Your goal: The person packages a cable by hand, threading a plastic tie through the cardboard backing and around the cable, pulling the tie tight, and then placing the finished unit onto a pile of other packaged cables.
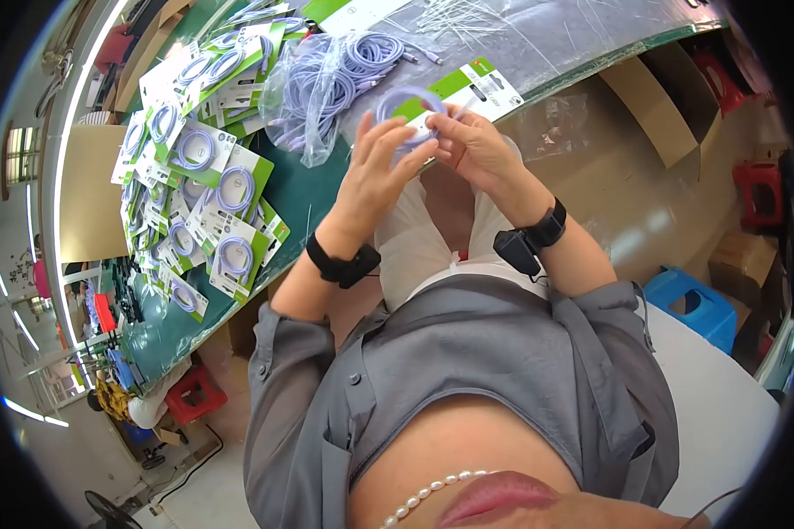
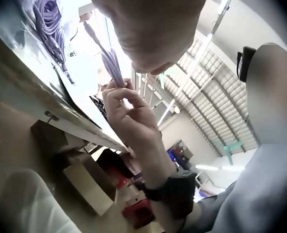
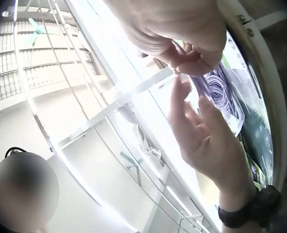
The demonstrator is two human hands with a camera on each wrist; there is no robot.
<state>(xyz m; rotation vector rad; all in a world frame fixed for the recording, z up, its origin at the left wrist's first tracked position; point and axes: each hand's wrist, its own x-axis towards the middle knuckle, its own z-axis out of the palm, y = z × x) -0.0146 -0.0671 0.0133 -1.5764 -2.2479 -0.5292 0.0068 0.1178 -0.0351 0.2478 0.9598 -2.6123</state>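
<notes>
A coil of lilac cable (image 1: 385, 108) is upright in the right hand (image 1: 485, 154), pinched between thumb and fingers. The left hand (image 1: 375, 176) is beside the coil, its fingers apart and slightly bent; whether they touch the cable cannot be told. In the left wrist view the right hand (image 2: 136, 119) grips the bundled cable (image 2: 112, 68), one cable end (image 2: 91, 30) sticking out. The right wrist view has the left hand (image 3: 204, 138) below the right hand (image 3: 177, 34), fingertips close together. A green and white card (image 1: 485, 93) lies behind the coil.
A clear plastic bag of lilac cables (image 1: 313, 93) lies on the green table (image 1: 318, 189). Left of it are piled cards with coiled cables (image 1: 194, 150). White ties (image 1: 468, 18) lie at the back. A cardboard box (image 1: 648, 106) stands beyond the table edge, a blue stool (image 1: 715, 309) at the right.
</notes>
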